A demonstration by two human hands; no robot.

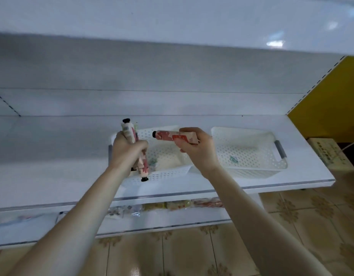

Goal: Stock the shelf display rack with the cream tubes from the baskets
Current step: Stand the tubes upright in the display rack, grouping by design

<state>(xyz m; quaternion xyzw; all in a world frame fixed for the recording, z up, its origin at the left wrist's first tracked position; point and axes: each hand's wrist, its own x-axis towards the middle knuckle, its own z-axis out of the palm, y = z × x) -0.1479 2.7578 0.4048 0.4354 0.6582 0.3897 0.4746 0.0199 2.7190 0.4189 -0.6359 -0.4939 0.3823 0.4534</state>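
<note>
Cream tubes (135, 148) fill our left hand (125, 151), fist curled round a mixed bundle above the left basket (168, 172). Our right hand (196, 150) pinches one pink tube (175, 136) level, cap leftward, beside the right basket (249, 150) on the shelf (52, 152).

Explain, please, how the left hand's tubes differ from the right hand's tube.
The left hand grips a bundle of tubes; the right hand holds a single tube. The bundle stands roughly upright, while the single tube lies level, cap pointing left. All have black caps and pale printed bodies.
</note>
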